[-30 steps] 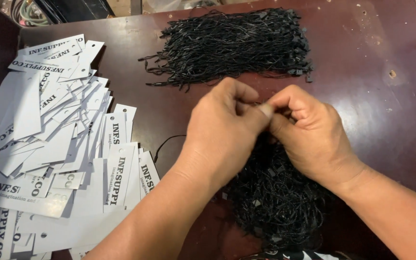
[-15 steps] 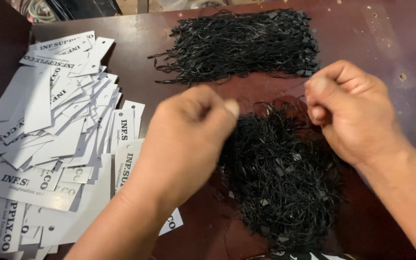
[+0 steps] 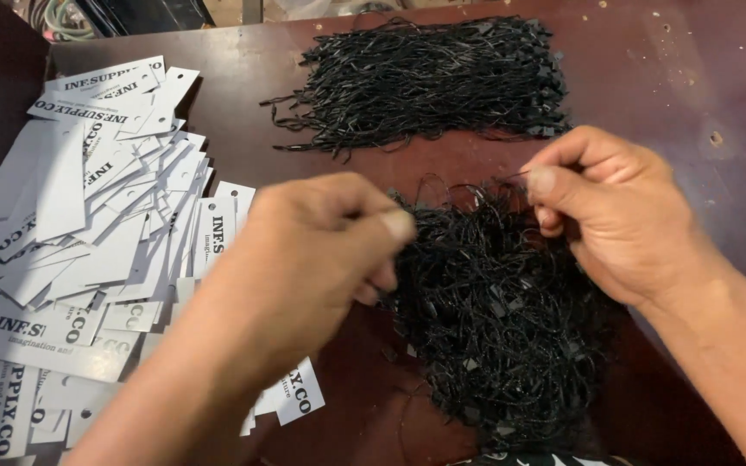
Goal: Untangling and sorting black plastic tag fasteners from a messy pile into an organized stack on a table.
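Head view, and the hands have come apart; a second ago they were pinched together over the table's middle, and now each has pulled to its own side. The right hand point(image 3: 619, 216) has thumb and forefinger point(image 3: 546, 181) nipped tight on a thin black string point(image 3: 477, 183), its loop trailing left off the top of the tangled black pile point(image 3: 494, 319); the other fingers curl in underneath. The left hand point(image 3: 312, 259) is closed narrow too, thumb point(image 3: 395, 226) pressed over curled fingers at the pile's left edge; whether it holds a string end I cannot tell, the hand is blurred and covers it. So one strand looks to be drawn free of the heap, my reading only. Outward now: a second, neater bundle of black strings point(image 3: 425, 82) lies well apart at the far side; white printed card tags point(image 3: 97, 224) are fanned in a loose heap to the left; the dark red-brown table point(image 3: 692, 78) is scuffed and pitted at the right.
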